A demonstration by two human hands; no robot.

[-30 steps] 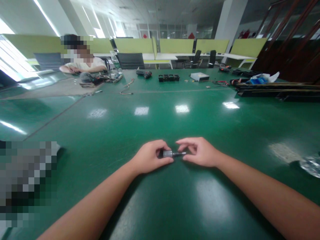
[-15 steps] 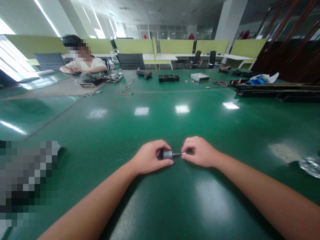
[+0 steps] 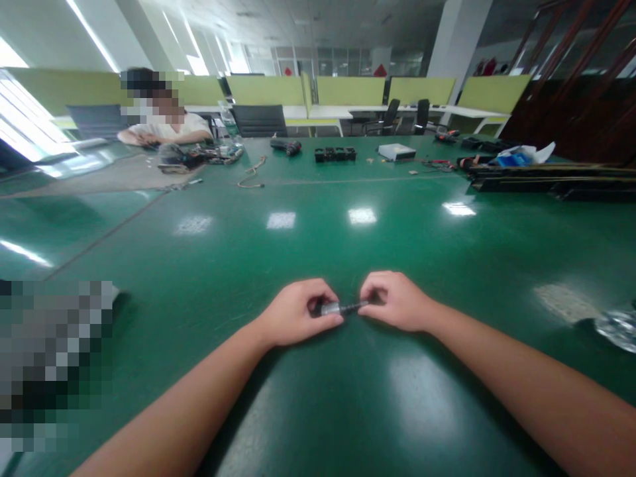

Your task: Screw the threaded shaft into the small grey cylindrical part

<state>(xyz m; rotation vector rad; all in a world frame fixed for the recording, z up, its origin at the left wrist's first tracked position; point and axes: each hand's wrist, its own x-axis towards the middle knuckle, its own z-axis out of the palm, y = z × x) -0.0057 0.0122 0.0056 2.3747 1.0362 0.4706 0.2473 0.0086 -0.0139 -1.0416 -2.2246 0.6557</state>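
Observation:
Between both hands, low over the green table [image 3: 318,245], lies a small grey and black cylindrical tool [image 3: 330,309] with a thin dark shaft pointing right. The thumb and fingers of my left hand [image 3: 303,311] are curled around its thick grey end. My right hand [image 3: 397,301] pinches the tip of the shaft between thumb and fingertips. What the tool is exactly is too small and blurred to tell.
A person [image 3: 166,122] sits at the far left behind a heap of parts [image 3: 199,156]. Along the far side are a black power tool [image 3: 285,147], a black block [image 3: 335,154], a white box [image 3: 396,153] and dark rails [image 3: 551,179]. A shiny clear object [image 3: 616,330] sits at right.
The tool's grey end has shifted slightly left and tilted a little in my left hand. Both hands have otherwise kept almost the same place.

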